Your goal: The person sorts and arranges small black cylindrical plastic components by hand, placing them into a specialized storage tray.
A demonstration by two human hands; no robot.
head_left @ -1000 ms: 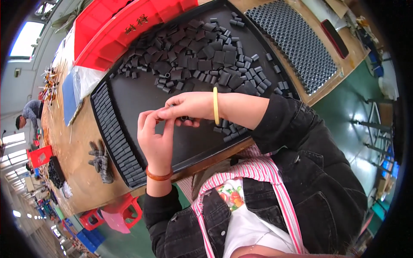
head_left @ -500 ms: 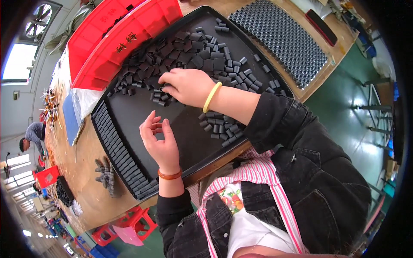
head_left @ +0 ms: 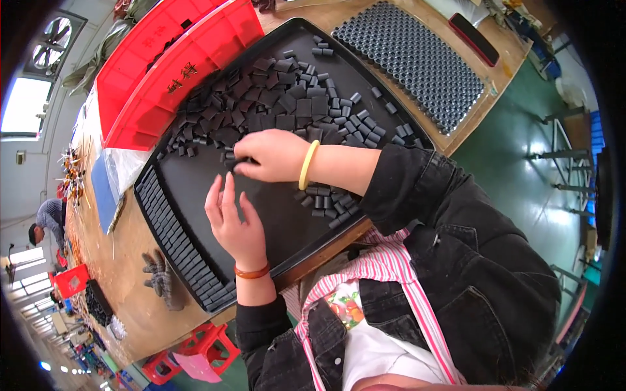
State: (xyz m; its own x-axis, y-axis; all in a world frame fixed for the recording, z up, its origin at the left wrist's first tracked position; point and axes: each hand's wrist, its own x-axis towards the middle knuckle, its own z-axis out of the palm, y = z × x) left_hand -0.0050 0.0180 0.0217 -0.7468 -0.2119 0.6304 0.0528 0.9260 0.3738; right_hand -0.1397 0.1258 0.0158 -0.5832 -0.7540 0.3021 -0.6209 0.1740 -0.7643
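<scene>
Apparently, black cylinders [head_left: 226, 156] lie just beside both hands [head_left: 237, 228] [head_left: 277, 156].

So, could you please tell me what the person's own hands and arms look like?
Both hands are ungloved. The left hand has an orange-brown bangle at the wrist; the right hand has a pale yellow bangle. The left sleeve and right sleeve are faded black, ending short of the wrists.

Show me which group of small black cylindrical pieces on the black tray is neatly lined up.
The group along the left edge of the tray: tight rows, while the other pieces lie scattered.
</scene>
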